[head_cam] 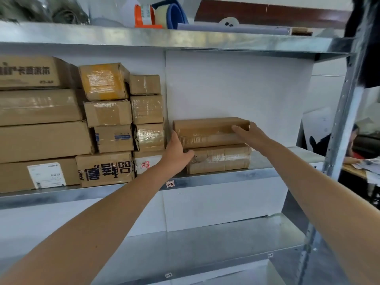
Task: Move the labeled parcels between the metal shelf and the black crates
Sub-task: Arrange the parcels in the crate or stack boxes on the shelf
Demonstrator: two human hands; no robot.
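Note:
Two flat brown parcels are stacked on the middle level of the metal shelf (226, 177), right of centre. My left hand (177, 151) presses the left end of the upper parcel (205, 130), thumb up along its side. My right hand (246, 131) lies on its right front corner, fingers wrapped over the end. The lower parcel (220, 159), wrapped in clear tape, rests on the shelf under it. No black crates are in view.
Several taped cardboard boxes (107, 124) fill the left half of the same level, up against my left hand. The top level holds tape rolls (148, 15) and clutter. A steel upright (339, 130) stands at right, with a seated person (353, 145) beyond it.

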